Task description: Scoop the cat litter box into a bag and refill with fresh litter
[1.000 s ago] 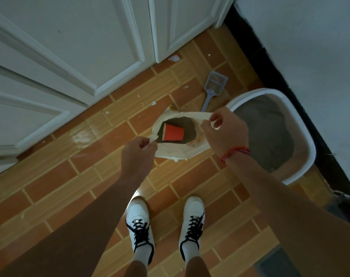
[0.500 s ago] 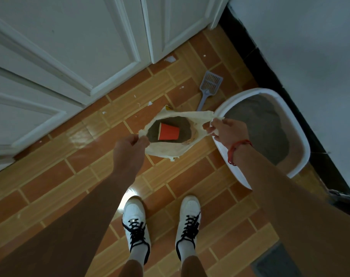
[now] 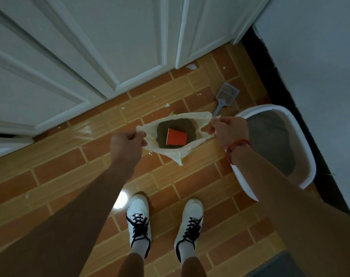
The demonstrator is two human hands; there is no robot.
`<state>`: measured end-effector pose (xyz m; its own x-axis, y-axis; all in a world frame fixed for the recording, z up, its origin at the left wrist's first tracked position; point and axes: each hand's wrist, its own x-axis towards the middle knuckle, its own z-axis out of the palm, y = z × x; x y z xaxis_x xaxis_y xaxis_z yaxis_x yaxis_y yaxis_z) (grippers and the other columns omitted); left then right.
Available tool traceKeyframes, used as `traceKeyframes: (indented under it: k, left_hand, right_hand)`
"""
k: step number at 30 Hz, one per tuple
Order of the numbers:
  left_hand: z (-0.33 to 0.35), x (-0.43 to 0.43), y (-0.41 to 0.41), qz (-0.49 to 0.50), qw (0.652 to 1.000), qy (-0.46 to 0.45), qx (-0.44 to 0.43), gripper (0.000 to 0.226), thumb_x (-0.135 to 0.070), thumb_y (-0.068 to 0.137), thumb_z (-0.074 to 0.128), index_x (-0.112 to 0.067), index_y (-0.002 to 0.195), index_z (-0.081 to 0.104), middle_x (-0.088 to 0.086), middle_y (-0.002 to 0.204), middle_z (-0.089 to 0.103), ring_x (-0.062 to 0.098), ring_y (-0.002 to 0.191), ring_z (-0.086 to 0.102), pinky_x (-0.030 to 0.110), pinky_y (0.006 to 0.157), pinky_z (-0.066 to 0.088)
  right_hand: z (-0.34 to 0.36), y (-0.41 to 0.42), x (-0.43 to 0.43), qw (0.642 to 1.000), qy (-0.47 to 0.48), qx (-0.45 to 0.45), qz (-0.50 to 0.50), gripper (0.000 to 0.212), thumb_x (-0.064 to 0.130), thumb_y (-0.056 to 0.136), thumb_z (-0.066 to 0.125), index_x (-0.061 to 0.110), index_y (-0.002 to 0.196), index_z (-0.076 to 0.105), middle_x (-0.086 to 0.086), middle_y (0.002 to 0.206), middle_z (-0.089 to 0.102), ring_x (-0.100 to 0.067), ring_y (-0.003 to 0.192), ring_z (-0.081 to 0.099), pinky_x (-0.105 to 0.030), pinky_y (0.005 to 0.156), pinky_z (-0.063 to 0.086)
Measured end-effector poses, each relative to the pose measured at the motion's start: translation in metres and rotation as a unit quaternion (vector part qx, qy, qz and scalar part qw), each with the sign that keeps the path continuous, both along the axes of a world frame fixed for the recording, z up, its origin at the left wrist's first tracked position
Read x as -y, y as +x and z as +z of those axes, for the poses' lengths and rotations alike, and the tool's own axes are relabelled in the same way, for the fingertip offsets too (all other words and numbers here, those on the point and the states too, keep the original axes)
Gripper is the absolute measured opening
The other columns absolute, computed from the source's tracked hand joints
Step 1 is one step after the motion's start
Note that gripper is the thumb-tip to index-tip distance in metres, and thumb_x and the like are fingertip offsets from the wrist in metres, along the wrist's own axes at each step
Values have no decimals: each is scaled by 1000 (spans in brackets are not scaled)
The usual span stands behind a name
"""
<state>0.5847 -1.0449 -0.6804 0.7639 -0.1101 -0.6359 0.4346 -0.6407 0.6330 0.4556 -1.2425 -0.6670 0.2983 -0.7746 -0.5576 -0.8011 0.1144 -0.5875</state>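
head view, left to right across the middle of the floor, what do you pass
left hand → bag with the cup inside → right hand → litter box

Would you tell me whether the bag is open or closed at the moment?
Open. The left hand and right hand each grip an edge of the bag, and its mouth shows litter and a red cup inside.
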Motion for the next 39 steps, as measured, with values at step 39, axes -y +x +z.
traceKeyframes:
  k: [39]
  left_hand:
    - [14, -256, 224, 226, 970, 34, 88, 27, -13, 97, 59, -15, 71, 66, 4, 76, 67, 12, 65, 58, 23, 56, 44]
  right_hand:
    - [-1, 308, -227, 964, 10, 35, 265, 23, 19, 92, 57, 7, 87, 76, 4, 75, 73, 8, 51, 57, -8, 51, 40]
